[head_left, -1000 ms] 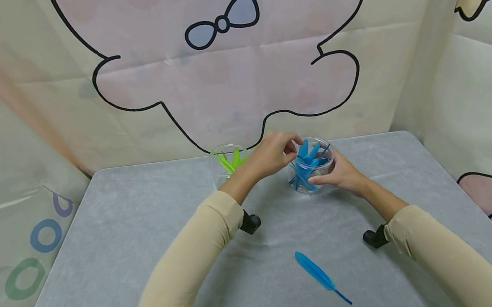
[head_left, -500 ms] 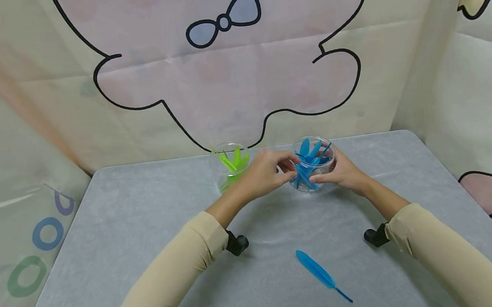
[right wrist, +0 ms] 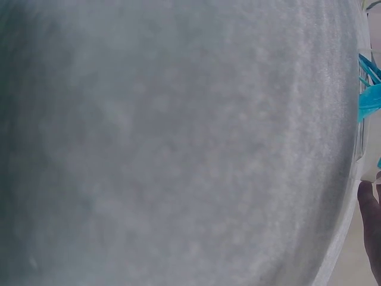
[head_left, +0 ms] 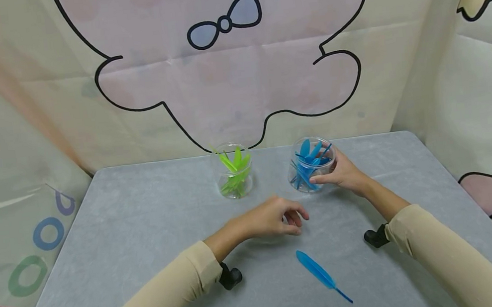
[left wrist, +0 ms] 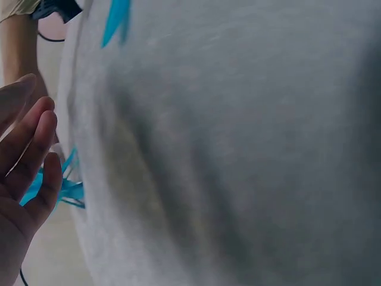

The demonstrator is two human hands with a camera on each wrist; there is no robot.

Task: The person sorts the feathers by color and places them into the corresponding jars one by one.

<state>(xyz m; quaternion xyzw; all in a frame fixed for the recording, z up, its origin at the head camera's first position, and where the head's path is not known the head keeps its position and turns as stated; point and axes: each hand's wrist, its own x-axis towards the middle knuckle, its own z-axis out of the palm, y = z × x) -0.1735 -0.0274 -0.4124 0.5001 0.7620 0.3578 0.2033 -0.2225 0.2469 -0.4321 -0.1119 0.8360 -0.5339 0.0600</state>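
My left hand (head_left: 275, 216) hovers over the middle of the table, its fingers loosely bent with nothing between them. Just below it in the head view lies a single blue feather (head_left: 315, 269), quill toward the lower right. My right hand (head_left: 342, 173) grips the right side of a clear jar (head_left: 295, 176) that holds several blue feathers (head_left: 307, 159). In the right wrist view only the edge of that jar, some blue feathers (right wrist: 370, 101) and a thumb (right wrist: 369, 220) show. The left wrist view catches the tip of the loose feather (left wrist: 117, 21).
A second clear jar (head_left: 218, 174) with several green feathers (head_left: 235, 172) stands left of the blue one, near the table's back edge. A grey cloth covers the table (head_left: 145, 224). Behind it hangs a printed backdrop (head_left: 221, 86).
My left hand has come away from the blue feathers' jar, moving down and toward me, its fingers empty. The right hand stays on the jar. The loose blue feather has not moved.
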